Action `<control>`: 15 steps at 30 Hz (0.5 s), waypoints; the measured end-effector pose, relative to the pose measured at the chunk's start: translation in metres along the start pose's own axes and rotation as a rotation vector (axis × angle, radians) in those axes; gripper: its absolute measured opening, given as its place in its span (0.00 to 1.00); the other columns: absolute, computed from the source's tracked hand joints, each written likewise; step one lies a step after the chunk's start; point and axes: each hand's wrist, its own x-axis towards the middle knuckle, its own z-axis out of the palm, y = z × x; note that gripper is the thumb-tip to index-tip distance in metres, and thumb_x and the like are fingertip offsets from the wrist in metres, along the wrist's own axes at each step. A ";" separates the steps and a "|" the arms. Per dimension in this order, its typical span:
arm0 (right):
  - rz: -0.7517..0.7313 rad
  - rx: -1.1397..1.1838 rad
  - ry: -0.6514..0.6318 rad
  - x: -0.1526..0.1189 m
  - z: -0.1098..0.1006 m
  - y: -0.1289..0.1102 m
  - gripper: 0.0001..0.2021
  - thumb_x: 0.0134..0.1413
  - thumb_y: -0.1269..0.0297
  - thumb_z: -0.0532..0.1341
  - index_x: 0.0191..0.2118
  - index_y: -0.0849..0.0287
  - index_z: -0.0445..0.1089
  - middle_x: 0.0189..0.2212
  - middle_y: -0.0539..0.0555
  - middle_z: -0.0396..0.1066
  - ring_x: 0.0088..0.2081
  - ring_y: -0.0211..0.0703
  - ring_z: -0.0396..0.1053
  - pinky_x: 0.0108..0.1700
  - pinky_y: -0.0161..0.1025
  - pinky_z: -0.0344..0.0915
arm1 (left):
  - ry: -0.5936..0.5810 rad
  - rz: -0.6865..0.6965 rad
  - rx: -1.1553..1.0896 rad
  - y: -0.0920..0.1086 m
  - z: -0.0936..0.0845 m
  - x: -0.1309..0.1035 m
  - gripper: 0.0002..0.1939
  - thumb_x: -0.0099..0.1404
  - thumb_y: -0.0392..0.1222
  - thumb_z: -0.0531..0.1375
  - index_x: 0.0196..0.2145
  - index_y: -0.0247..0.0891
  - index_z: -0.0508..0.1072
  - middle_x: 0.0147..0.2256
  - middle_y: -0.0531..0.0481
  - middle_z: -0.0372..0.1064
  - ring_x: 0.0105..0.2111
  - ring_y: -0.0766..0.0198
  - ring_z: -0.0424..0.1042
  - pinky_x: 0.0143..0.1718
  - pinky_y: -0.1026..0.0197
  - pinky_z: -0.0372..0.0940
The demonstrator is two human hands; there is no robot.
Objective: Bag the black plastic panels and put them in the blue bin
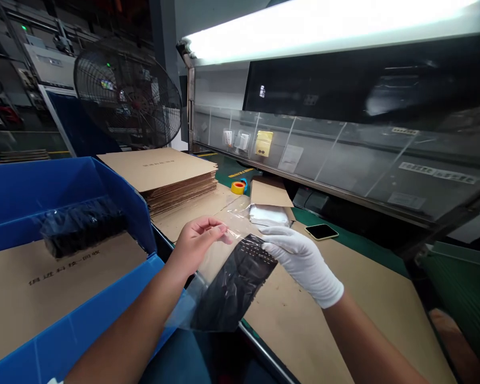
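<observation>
A clear plastic bag with a dark, flat item (234, 288) inside hangs tilted between my hands, over the table's front edge. My left hand (202, 240), ungloved, pinches the clear upper part of the bag between thumb and fingers. In a white glove, my right hand (300, 258) is closed on the bag's upper right corner, beside a row of small light marks on the dark item. The bag's lower end hangs beside the blue box.
A blue box (124, 194) at left holds bagged dark items (82, 226) on cardboard. Behind stand a cardboard stack (180, 194) and a fan (128, 96). Yellow tape (238, 188), a white stack (269, 215) under cardboard and a phone (322, 231) lie on the table.
</observation>
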 end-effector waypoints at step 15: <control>0.185 0.403 0.446 0.004 0.003 0.006 0.15 0.60 0.55 0.58 0.51 0.53 0.65 0.51 0.58 0.67 0.52 0.49 0.67 0.57 0.53 0.61 | 0.069 0.028 0.251 -0.018 0.004 0.003 0.08 0.58 0.42 0.62 0.29 0.34 0.75 0.26 0.51 0.72 0.28 0.66 0.72 0.33 0.65 0.67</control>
